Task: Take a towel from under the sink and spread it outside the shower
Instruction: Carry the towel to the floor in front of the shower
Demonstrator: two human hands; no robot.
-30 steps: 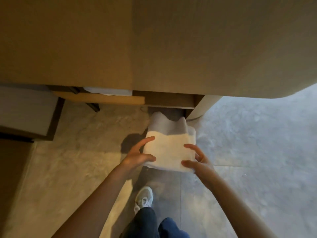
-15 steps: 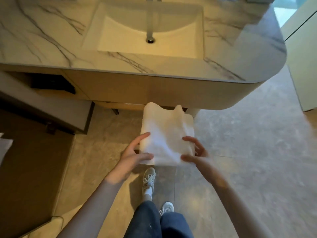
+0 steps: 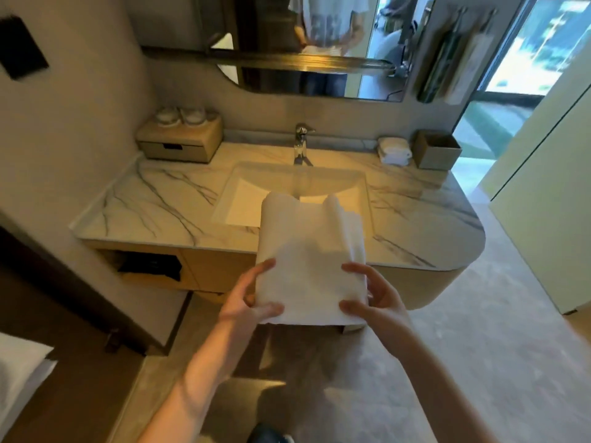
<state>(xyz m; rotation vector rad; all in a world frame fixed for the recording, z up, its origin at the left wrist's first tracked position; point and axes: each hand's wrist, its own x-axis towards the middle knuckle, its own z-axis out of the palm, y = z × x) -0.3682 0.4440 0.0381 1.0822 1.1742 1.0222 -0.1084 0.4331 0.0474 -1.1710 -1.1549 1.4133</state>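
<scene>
Left hand (image 3: 252,298): fingers and thumb curled round the near left edge of the towel (image 3: 310,260), gripping it. Right hand (image 3: 374,298): the same on the near right edge, thumb and forefinger on top, the other fingers hidden beneath.

Towel: white, folded into a thick rectangle, held in the air at centre frame, clear of the table (image 3: 153,206) and above its front edge. I see it roughly flat. Long axis runs from my hands up the frame toward the sink (image 3: 243,203); short near edge faces me, far end points at the tap (image 3: 300,145), its two corners lifting a little.

Progress, my reading: fetching is done, since the towel is out from under the sink and in both hands. Left to do: find the shower, which I cannot see here, carry the towel there, unfold it and spread it on the floor (image 3: 463,362).
</scene>
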